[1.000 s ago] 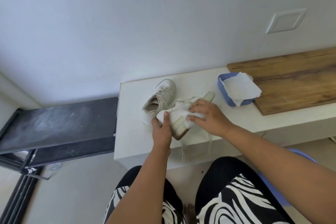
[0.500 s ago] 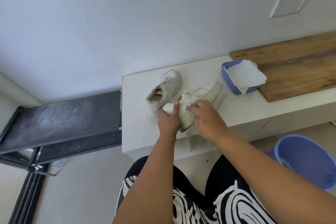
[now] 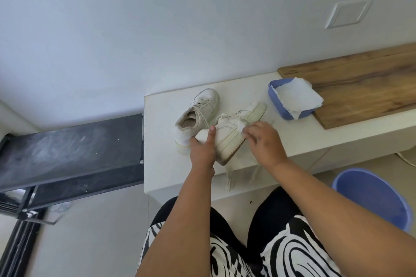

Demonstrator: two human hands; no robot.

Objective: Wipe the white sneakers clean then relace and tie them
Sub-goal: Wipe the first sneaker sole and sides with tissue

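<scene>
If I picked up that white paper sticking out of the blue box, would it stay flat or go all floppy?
Probably floppy: the white paper already sags over the rim of the blue box with a crinkled, ragged edge. It looks thin, so likely very light. If it is damp, which I cannot tell, it might tear easily.
</scene>
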